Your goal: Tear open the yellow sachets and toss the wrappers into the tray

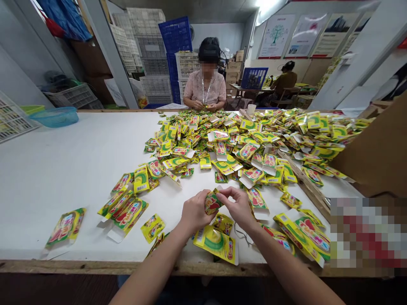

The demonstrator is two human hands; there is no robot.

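My left hand [194,210] and my right hand [238,206] meet over the near part of the white table [70,161]. Both pinch one small yellow-green packet [212,201] with a red print, held just above the tabletop. Directly below my hands lie a flat yellow carton [218,244] and another small packet [224,223]. More flat cartons [125,210] lie to the left of my left hand, and others [302,237] to the right of my right hand.
A big heap of yellow-green cartons and packets [254,140] covers the far right half of the table. A person [206,84] sits across it, hands at the heap. A brown cardboard box [378,156] stands at right. Stacked crates [159,55] and a blue basin [57,116] are behind.
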